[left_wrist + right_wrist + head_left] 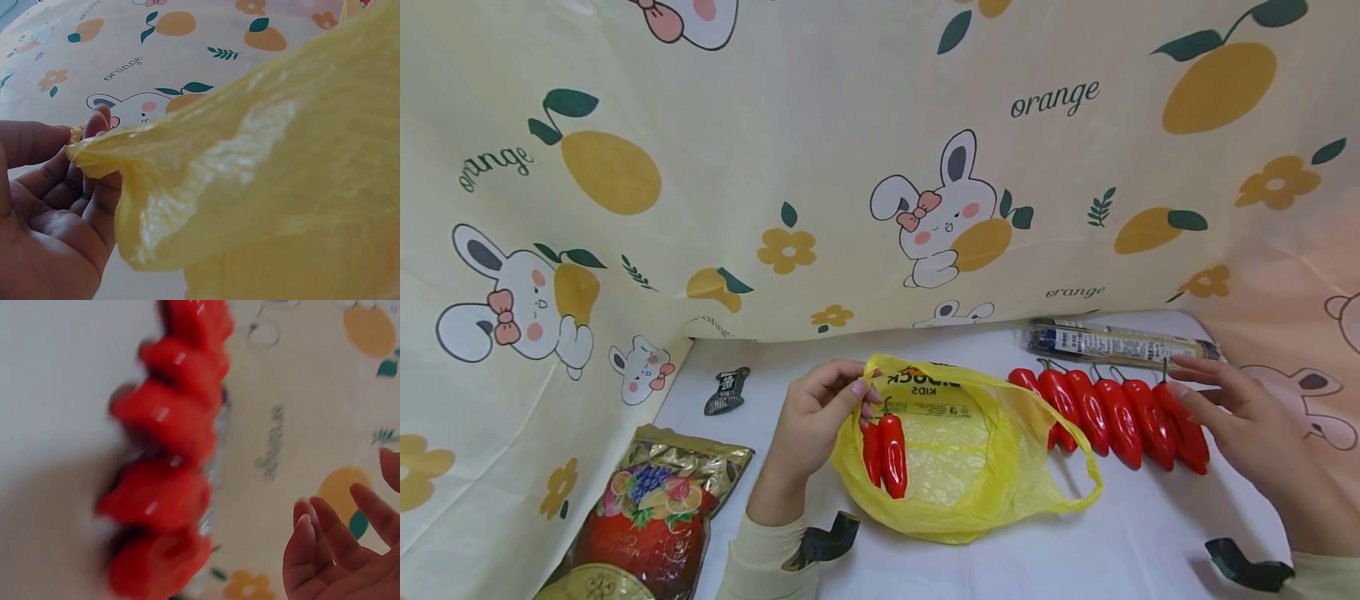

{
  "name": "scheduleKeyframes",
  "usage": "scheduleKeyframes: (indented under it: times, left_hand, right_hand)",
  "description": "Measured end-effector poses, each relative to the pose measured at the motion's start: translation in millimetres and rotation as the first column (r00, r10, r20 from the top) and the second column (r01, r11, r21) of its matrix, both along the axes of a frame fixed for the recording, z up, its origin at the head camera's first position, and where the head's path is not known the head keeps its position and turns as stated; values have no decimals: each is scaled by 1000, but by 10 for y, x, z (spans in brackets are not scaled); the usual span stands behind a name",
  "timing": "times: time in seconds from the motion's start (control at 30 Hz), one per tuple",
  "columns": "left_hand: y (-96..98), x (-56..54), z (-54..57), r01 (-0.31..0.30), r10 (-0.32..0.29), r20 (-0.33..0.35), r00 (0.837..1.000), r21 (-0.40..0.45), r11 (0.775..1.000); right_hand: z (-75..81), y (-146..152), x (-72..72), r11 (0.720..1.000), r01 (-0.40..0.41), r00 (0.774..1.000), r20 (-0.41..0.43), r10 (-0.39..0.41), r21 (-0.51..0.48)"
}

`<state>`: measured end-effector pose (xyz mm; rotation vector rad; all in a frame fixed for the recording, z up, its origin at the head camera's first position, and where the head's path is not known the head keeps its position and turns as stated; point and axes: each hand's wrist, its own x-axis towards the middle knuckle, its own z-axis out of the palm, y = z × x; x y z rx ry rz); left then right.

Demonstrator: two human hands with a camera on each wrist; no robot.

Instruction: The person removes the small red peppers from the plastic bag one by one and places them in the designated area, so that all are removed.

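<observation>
My left hand (820, 421) pinches the edge of a yellow plastic bag (951, 529) between thumb and fingers. The bag lies with its mouth held wide. Inside, at its left side, are two shiny red chili peppers (892, 458). To the bag's right several more red peppers (1118, 423) lie side by side in a slanting row, stems away from me. My right hand (1247, 417) hovers by the rightmost pepper (1187, 437), fingers extended and thumb apart. In the right wrist view nothing sits between these fingers (334, 534). A bag handle overlaps the leftmost peppers in the head view.
Behind the pepper row lies a long dark package (1120, 343) in clear wrap. A red and gold candy bag (647, 533) is at the front left, with a small black packet (727, 392) beyond it. Patterned cloth (850, 167) hangs around the white table (1150, 542).
</observation>
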<state>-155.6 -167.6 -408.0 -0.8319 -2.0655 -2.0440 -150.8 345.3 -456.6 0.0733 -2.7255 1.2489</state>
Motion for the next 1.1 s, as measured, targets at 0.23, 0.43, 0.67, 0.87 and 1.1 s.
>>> scheduleKeyframes:
  times: [0.23, 0.43, 0.67, 0.87, 1.1]
  left_hand:
    - [-6, -9, -9, 5, -5, -6, 1000, 3, 1000]
    - [-9, -12, -8, 10, -10, -8, 1000, 4, 1000]
    - [-3, -9, -4, 7, -7, -3, 1000, 3, 1000]
    - [7, 1, 2, 8, -8, 8, 1000, 4, 1000]
    - [11, 1, -2, 8, -8, 1, 1000, -3, 1000]
  right_hand:
    - [166, -293, 101, 991, -118, 990, -79, 113, -63]
    - [239, -577, 176, 968, -224, 972, -96, 214, -112]
    - [260, -930, 244, 937, -293, 956, -75, 284, -188]
    - [249, -1205, 266, 891, -377, 925, -59, 375, -251]
    - [167, -1491, 235, 798, -449, 880, -44, 473, -401]
